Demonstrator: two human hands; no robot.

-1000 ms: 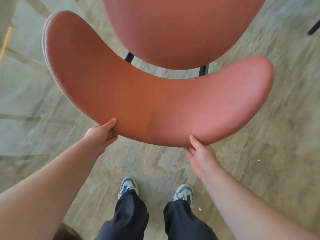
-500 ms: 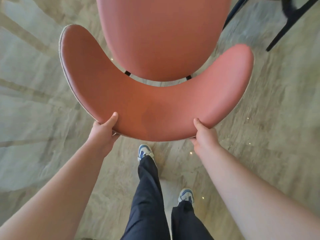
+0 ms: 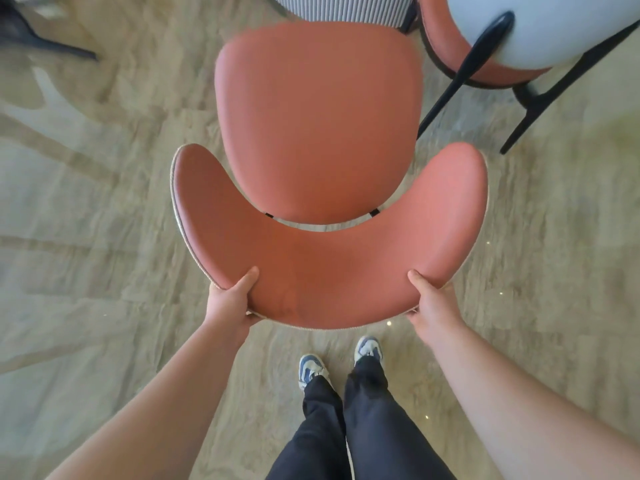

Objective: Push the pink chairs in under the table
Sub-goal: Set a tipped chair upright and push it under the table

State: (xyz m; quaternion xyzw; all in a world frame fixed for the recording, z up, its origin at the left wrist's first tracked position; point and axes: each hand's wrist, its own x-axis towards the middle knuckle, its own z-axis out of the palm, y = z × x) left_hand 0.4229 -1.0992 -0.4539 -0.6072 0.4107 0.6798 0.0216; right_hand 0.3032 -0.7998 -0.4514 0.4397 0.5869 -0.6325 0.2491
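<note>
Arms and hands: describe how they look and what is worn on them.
Both forearms are bare as far as the frame shows: no sleeves, watch or bracelet. The left hand and right hand wear no gloves, and no rings show. Fingernails are short and unpainted where visible.

The floor (image 3: 104,209) is beige with a marbled pattern. Two blue-and-white shoes (image 3: 311,370) stand on it below dark trousers (image 3: 363,427). A blurred dark object (image 3: 31,32), possibly furniture legs, occupies the upper-left corner.
</note>
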